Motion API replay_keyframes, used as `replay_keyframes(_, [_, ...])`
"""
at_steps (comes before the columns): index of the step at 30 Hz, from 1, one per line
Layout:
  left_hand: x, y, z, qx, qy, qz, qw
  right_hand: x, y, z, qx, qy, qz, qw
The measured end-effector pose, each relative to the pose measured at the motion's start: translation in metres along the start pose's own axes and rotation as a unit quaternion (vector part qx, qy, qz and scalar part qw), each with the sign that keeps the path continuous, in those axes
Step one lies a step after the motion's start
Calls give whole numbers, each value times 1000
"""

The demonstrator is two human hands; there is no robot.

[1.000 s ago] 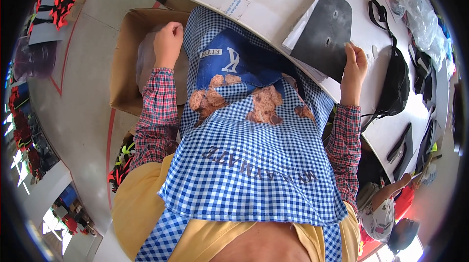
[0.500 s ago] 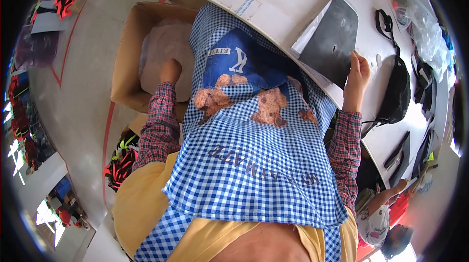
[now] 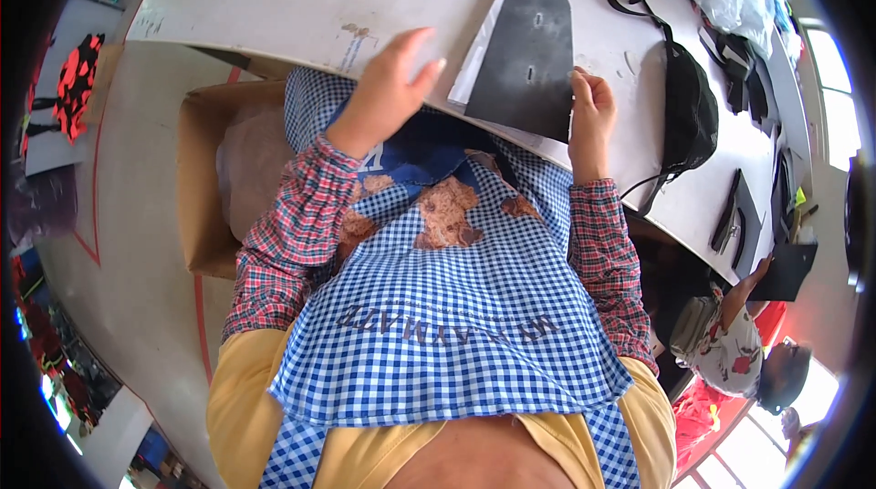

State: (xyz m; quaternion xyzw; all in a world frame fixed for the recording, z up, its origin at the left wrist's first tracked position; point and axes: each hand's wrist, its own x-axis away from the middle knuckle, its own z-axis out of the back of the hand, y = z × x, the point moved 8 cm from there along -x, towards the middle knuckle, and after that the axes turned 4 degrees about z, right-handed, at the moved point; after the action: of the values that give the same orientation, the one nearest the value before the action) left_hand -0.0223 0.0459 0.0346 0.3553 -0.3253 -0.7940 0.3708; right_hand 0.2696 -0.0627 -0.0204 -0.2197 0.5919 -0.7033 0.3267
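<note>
Fingers (image 3: pixel 581 88) of the right hand (image 3: pixel 593 109) pinch the black panel (image 3: pixel 522 60), seemingly not yet off the counter (image 3: pixel 265 1); the left hand (image 3: pixel 388 88) spreads, empty.

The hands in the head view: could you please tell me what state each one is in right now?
Left hand: open, seemingly empty.
Right hand: closed, pinching the black panel's edge.

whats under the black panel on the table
White sheet-like material sticks out along the left and top edges of the black panel. The panel covers the rest, so how many layers lie there, or anything else beneath, can't be seen.
</note>
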Motion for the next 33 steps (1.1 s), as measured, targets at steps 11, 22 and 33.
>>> replay_keyframes(11, [3,16,-67,-26,-90,-38,995,14,-4,-15,5,12,38,999])
replay_keyframes(22, [3,23,-74,-121,-187,-77,972,15,-12,-15,12,11,36,999])
replay_keyframes(33, [0,19,-75,-116,-190,-94,970,9,-20,-17,53,-12,61,997])
